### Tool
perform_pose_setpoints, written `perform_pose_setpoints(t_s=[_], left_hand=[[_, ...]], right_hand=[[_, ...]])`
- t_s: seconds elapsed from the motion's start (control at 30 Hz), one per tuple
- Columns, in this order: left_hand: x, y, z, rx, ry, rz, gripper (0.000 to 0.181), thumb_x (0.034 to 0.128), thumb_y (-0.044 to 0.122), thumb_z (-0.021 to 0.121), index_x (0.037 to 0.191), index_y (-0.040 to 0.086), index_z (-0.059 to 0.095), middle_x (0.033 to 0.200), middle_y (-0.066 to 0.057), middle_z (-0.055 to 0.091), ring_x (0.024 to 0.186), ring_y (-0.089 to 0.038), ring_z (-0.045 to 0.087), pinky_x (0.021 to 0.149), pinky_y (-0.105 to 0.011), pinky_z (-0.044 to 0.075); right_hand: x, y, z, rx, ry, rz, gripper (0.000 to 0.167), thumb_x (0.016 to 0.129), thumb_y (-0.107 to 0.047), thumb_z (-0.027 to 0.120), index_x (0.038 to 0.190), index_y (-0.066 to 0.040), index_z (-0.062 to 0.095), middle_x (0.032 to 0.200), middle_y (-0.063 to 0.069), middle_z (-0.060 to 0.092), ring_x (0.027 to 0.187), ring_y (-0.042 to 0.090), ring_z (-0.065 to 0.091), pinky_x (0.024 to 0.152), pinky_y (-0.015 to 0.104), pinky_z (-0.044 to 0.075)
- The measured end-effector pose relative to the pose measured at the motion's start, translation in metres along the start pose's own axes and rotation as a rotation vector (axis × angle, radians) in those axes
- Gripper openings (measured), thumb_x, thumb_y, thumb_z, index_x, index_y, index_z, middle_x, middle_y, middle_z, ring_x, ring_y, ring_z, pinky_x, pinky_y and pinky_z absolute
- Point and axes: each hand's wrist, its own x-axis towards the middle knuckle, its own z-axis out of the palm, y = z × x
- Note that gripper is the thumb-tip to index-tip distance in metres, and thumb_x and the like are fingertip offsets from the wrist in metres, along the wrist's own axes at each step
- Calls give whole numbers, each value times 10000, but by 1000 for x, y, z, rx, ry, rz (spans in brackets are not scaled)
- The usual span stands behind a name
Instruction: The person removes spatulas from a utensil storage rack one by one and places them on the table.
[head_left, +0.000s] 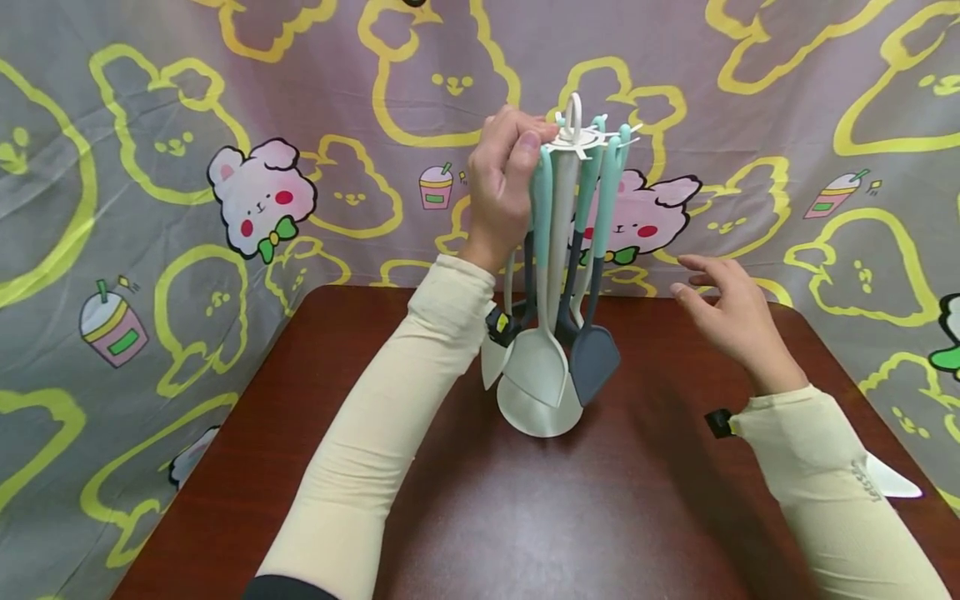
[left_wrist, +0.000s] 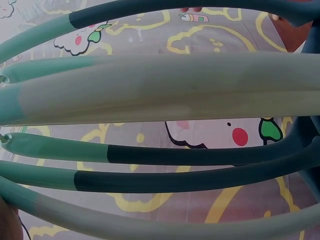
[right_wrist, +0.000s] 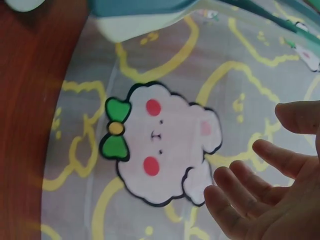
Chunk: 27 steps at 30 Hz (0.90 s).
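left grip (head_left: 504,179) at rack (head_left: 561,225) top, hold unclear; rear utensils (head_left: 588,196) partly hidden

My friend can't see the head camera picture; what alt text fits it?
A person's left hand curls its fingers at the top of a white stand hung with kitchen utensils, on a brown table; the right hand hovers apart, empty.

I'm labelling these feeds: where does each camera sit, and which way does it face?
Head: on the head, facing forward and down at the utensil rack; left hand, right hand and sleeves show.
Left wrist: on that wrist, facing hanging utensils; skin shows at lower left.
Right wrist: on that wrist, facing printed fabric; fingers show.
Head and right wrist share the right hand.
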Motion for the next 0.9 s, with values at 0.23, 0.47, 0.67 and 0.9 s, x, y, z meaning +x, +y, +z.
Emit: perform_pose_setpoints(t_s=[0.23,0.47,0.67,0.9], left_hand=[[0,0,0,3,1,0,357,925,179,397,845,-71,640,830,-217,634,942,-341,596,911,-233,419],[-1,0,0,-5,7,-9,356,926,175,398,846,-74,640,835,-222,637,961,-345,601,932,-230,421],[-1,0,1,-14,4,-11,350,924,168,400,848,-79,637,835,-226,638,960,-348,601,946,-235,425],[-1,0,0,-23,7,-19,335,925,150,403,846,-86,628,849,-234,638,964,-354,589,961,-230,418]], right_hand=[[-7,-23,0,19,25,-10,463,980,-277,575,1410,-109,536,1382,183,509,1187,358,569,776,33,326],[-11,-39,4,80,37,-41,439,972,-239,589,1397,-133,557,1375,121,526,1139,276,586,796,-10,359],[-14,-46,11,124,48,-56,433,968,-218,595,1392,-130,562,1339,112,548,1091,68,588,840,5,379],[-15,-55,17,152,73,-107,422,969,-191,597,1386,-128,570,1337,101,560,1049,-76,538,871,27,379]])
